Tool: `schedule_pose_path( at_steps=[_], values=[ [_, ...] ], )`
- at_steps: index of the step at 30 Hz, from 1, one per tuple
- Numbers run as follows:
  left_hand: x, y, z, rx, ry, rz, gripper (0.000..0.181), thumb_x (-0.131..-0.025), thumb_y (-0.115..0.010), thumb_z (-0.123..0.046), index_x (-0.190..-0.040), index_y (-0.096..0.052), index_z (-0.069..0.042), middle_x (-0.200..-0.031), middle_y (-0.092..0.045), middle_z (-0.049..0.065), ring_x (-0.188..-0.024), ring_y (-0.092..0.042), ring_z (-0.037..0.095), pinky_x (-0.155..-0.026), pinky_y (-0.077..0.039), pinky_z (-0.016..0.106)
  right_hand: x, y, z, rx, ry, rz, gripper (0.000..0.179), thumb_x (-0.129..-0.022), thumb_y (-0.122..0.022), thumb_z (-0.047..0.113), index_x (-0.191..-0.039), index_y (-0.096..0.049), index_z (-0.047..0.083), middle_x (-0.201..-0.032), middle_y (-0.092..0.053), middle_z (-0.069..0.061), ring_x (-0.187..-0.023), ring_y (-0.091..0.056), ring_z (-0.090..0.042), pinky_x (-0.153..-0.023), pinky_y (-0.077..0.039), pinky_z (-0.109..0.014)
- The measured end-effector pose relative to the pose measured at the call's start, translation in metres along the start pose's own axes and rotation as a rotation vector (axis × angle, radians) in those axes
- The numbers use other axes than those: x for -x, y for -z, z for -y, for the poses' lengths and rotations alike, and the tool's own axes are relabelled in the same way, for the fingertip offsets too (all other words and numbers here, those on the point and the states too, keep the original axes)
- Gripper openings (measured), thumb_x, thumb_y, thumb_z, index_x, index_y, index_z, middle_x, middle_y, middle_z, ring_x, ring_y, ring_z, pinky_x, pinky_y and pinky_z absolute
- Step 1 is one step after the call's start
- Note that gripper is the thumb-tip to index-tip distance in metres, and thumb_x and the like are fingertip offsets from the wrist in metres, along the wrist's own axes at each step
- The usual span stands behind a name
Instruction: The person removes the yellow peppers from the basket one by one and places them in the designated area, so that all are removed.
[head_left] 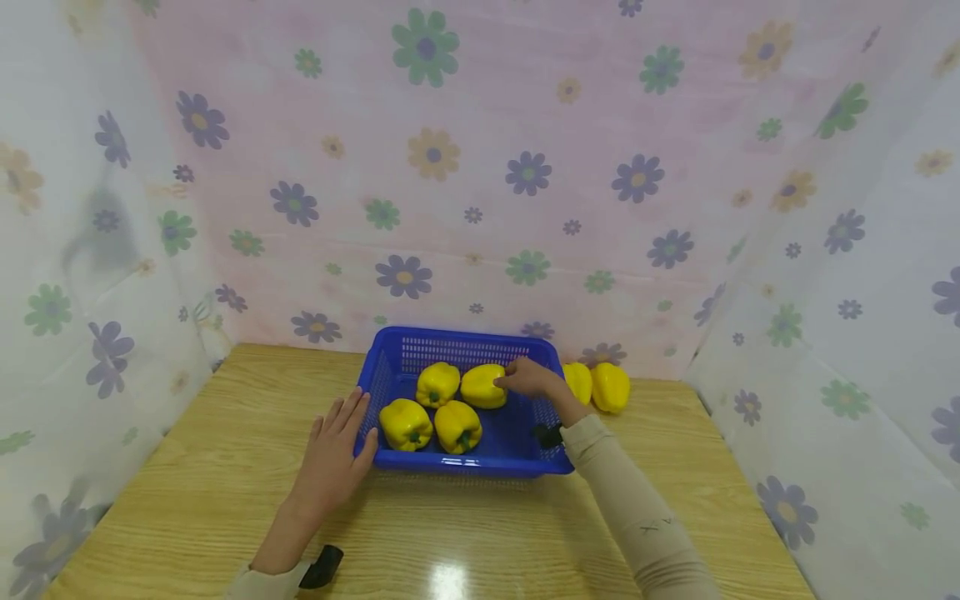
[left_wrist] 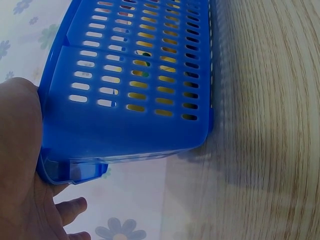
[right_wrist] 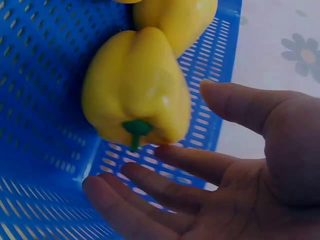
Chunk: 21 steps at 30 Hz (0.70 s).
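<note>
A blue plastic basket (head_left: 480, 463) with slotted walls holds several yellow bell peppers, among them one at the back right (head_left: 483, 387). My left hand (head_left: 330, 454) rests against the basket's left rim, its fingers fairly straight in the head view. In the left wrist view the palm (left_wrist: 20, 150) touches the rim. My right hand (head_left: 534, 379) reaches inside the basket beside the back right pepper. Seen from the right wrist, the thumb and fingers (right_wrist: 185, 162) are spread around the stem end of that pepper (right_wrist: 137, 90), with a gap at the thumb; one fingertip lies close to its underside.
Two more yellow bell peppers (head_left: 611, 387) sit on the wooden table (head_left: 225, 433) just outside the basket's right side. Flower-patterned sheets (head_left: 480, 208) stand behind the table and along both sides.
</note>
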<state>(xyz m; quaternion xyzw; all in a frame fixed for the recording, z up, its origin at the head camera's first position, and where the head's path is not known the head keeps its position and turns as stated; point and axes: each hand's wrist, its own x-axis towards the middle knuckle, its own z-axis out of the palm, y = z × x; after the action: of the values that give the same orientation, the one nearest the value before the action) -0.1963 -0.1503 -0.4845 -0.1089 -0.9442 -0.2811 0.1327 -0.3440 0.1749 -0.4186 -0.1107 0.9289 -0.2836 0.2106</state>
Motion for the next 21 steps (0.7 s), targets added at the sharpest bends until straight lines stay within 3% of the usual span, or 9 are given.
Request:
schedule_pose_path(
  at_steps=[2,3,5,6,8,14,21],
  values=[
    [0.0,0.0,-0.001,0.003,-0.002,-0.003,0.059,-0.107,-0.05,-0.025,-0.158,-0.033,-0.001,-0.165,-0.029,0.019,-0.15,-0.025,0.049,-0.116,-0.017,0.074,-0.002,-0.003,0.0,-0.043,-0.033,0.011,0.04,-0.103,-0.06,0.028,-0.128,-0.063,-0.002,-0.105,-0.066,-0.015,-0.069,-0.059,-0.02,-0.07,-0.056,-0.038],
    [0.0,0.0,-0.001,0.003,-0.003,-0.006,0.059,-0.107,-0.05,-0.025,-0.158,-0.033,-0.001,-0.165,-0.03,0.019,-0.15,-0.025,0.049,-0.116,-0.017,0.074,-0.003,-0.004,0.0,-0.078,-0.045,0.021,0.05,-0.103,-0.059,0.028,-0.142,-0.054,-0.002,-0.127,-0.062,-0.021,-0.087,-0.066,-0.027,-0.081,-0.058,-0.044],
    [0.0,-0.001,-0.001,0.004,-0.008,-0.014,0.059,-0.106,-0.05,-0.025,-0.157,-0.034,0.0,-0.164,-0.031,0.02,-0.149,-0.026,0.05,-0.115,-0.018,0.074,-0.006,-0.008,-0.002,-0.158,-0.042,0.042,0.063,-0.103,-0.059,0.027,-0.157,-0.036,0.002,-0.158,-0.039,-0.023,-0.125,-0.058,-0.04,-0.097,-0.054,-0.055],
    [0.0,-0.001,-0.001,0.005,-0.008,-0.017,0.059,-0.106,-0.05,-0.025,-0.157,-0.035,0.0,-0.164,-0.031,0.02,-0.149,-0.026,0.05,-0.115,-0.018,0.074,-0.008,-0.01,-0.002,-0.195,-0.032,0.056,0.065,-0.104,-0.058,0.025,-0.159,-0.033,0.003,-0.162,-0.032,-0.024,-0.139,-0.046,-0.044,-0.1,-0.051,-0.058],
    [0.0,-0.002,0.0,0.007,-0.009,-0.021,0.059,-0.106,-0.05,-0.025,-0.157,-0.035,0.001,-0.163,-0.032,0.02,-0.149,-0.027,0.05,-0.115,-0.018,0.074,-0.012,-0.014,-0.004,-0.278,-0.011,0.078,0.065,-0.104,-0.058,0.021,-0.16,-0.03,0.005,-0.163,-0.029,-0.025,-0.144,-0.039,-0.045,-0.102,-0.05,-0.058],
    [0.001,-0.003,0.001,0.022,0.007,0.009,0.059,-0.107,-0.049,-0.027,-0.158,-0.033,-0.001,-0.166,-0.028,0.019,-0.15,-0.024,0.049,-0.116,-0.016,0.074,-0.021,-0.021,-0.005,-0.389,0.035,0.07,0.065,-0.104,-0.058,0.016,-0.16,-0.028,0.0,-0.161,-0.031,-0.028,-0.143,-0.042,-0.043,-0.108,-0.047,-0.053],
    [0.0,-0.001,0.002,0.029,0.014,0.018,0.06,-0.107,-0.049,-0.026,-0.159,-0.032,-0.001,-0.166,-0.026,0.018,-0.151,-0.024,0.049,-0.117,-0.015,0.074,-0.029,-0.027,-0.007,-0.38,-0.049,0.071,0.079,-0.099,-0.066,0.017,-0.159,-0.02,-0.006,-0.163,-0.025,-0.029,-0.143,-0.04,-0.046,-0.102,-0.051,-0.054]
  ],
)
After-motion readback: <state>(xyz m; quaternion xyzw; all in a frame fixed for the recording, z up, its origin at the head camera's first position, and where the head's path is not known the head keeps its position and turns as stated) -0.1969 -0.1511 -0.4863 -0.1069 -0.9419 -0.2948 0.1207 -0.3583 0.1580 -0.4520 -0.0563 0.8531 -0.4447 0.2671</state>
